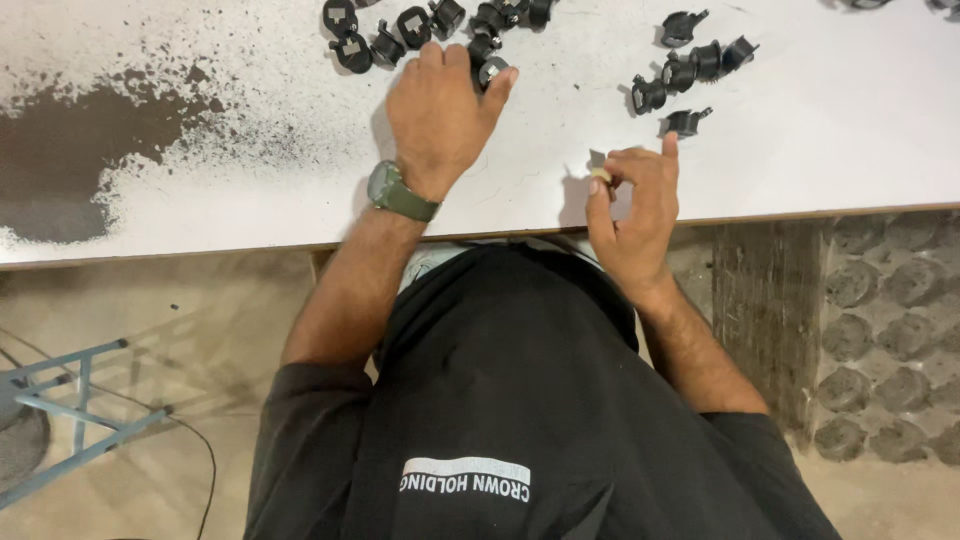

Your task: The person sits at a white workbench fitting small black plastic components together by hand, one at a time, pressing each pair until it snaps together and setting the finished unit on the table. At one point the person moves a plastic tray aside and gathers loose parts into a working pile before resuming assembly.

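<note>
My left hand [440, 110], with a green watch [398, 192] on its wrist, lies on the white table [800, 150]. Its fingers curl over a small black plastic part [492, 70] at the edge of a cluster of the same parts [400, 25]. My right hand [640, 215] hovers at the table's near edge. It pinches a tiny pale piece [600, 177] between thumb and fingers. Its index finger points up toward a lone black part [685, 122]. A second group of black parts [690, 65] lies just beyond that.
Dark powder [70, 150] stains the left part of the tabletop. A grey metal frame [70, 410] and a thin cable [205, 470] are on the floor at lower left. A wooden table leg [765, 310] and round-patterned pavers [890, 330] are at the right.
</note>
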